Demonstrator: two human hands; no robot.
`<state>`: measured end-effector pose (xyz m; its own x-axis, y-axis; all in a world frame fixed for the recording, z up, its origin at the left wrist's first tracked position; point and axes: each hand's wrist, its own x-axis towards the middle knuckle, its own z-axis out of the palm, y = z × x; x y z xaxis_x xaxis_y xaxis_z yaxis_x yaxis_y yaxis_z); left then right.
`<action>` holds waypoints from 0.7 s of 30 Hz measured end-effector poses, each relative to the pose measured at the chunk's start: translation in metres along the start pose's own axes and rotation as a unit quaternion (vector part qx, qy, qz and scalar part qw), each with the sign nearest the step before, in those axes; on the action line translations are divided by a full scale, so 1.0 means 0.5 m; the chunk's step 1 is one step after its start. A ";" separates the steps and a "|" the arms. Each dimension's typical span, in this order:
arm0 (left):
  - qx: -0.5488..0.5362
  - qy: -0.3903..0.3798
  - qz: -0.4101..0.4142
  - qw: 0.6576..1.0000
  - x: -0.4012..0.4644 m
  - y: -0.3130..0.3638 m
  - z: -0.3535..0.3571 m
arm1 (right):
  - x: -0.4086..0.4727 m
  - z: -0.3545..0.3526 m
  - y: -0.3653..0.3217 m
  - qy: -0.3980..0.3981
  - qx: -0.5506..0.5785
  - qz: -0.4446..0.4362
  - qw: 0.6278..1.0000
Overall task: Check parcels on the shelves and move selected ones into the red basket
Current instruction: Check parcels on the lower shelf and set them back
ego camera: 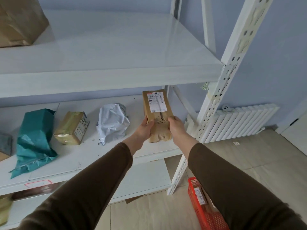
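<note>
A labelled cardboard parcel (157,116) sits gripped between both hands above the middle shelf (93,156), left hand (146,128) clasping its 9 o'clock side, right hand (177,126) its 3 o'clock side, brown-sleeved arms outstretched. At 9 o'clock lie a white bag (112,122), a taped box (71,127) and a teal bag (34,140). The red basket (205,211) rests on the floor at 5 o'clock.

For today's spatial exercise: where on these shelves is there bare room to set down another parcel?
The upper shelf is bare right of the brown paper bag. The middle shelf is crowded: teal bag, taped box, white bag, held cardboard box; only its front strip is free.
</note>
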<state>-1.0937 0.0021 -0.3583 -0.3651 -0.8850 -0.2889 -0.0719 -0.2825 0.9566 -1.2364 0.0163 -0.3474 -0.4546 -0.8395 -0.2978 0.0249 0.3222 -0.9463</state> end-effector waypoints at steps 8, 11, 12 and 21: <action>0.036 0.003 -0.020 0.999 0.082 -0.017 -0.022 | 0.068 0.031 0.008 0.037 -0.051 0.001 0.998; 0.042 0.012 -0.031 0.999 0.077 -0.004 -0.028 | 0.080 0.034 0.003 0.071 -0.141 -0.023 0.987; 0.054 0.022 -0.026 0.998 0.068 0.003 -0.036 | 0.076 0.036 0.001 0.095 -0.205 -0.065 0.972; 0.117 0.242 0.097 0.958 0.038 0.014 -0.293 | -0.009 0.245 -0.016 -0.009 -0.265 -0.370 0.890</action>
<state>-0.9654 -0.0709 -0.3628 0.0767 -0.9964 -0.0354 -0.2741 -0.0552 0.9601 -1.1257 -0.0362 -0.3541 -0.1572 -0.9134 0.3756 -0.7014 -0.1645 -0.6936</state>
